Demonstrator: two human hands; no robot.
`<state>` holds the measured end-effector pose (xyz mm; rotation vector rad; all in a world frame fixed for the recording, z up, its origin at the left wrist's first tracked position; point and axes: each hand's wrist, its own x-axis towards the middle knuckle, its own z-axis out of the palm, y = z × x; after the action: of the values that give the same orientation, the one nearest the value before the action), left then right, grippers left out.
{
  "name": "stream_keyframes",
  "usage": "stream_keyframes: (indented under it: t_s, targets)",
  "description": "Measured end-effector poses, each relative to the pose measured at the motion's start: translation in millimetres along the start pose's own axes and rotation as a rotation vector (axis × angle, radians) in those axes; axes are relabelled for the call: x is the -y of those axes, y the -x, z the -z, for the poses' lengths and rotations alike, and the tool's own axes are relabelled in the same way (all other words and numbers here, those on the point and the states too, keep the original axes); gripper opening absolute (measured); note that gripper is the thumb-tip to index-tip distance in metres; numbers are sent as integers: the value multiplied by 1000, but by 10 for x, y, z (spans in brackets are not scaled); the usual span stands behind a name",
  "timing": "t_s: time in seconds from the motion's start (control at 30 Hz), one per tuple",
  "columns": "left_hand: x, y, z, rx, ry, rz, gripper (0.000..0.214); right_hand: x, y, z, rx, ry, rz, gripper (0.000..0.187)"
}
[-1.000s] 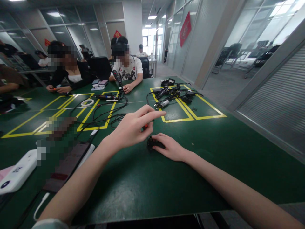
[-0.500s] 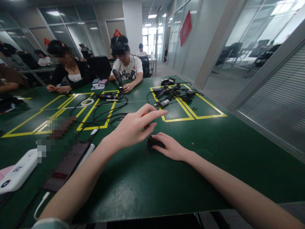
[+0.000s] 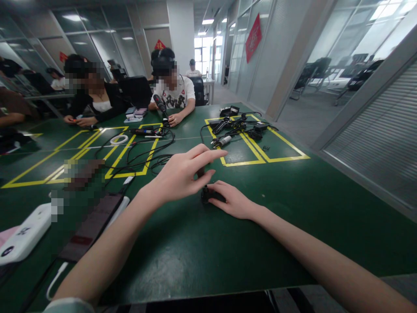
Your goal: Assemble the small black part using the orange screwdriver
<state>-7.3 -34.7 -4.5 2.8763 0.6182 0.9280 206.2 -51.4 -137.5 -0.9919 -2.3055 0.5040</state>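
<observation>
My left hand (image 3: 184, 173) is closed around a red-and-black handled tool (image 3: 201, 171), most of it hidden by the fingers. Only a dark part of the handle shows now; the tool's lower end is hard to make out. The index finger points off to the right. Just below, my right hand (image 3: 233, 201) grips a black part (image 3: 205, 195) low over the green table (image 3: 247, 252). That part has a rounded end with a small upright piece on top, right under my left hand. The right fingers cover the rest of it.
Yellow-taped areas hold black cables and devices (image 3: 228, 126) at the back right. Black cords (image 3: 163, 161) and a white ring (image 3: 119, 139) lie left of centre. Nearer left are a phone (image 3: 94, 221) and a white power strip (image 3: 28, 232). Two people sit across the table.
The red seen between my left fingers has given way to a dark patch on the handle. Both hands stay nearly in place. Across the table, something orange now shows in one person's hand.
</observation>
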Motion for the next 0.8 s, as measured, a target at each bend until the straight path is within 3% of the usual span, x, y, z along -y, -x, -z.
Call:
stream_keyframes:
  t_s: [0.8]
  targets:
    - [10, 0, 21, -2, -28, 16, 46, 3, -6, 4, 4, 2, -6, 33]
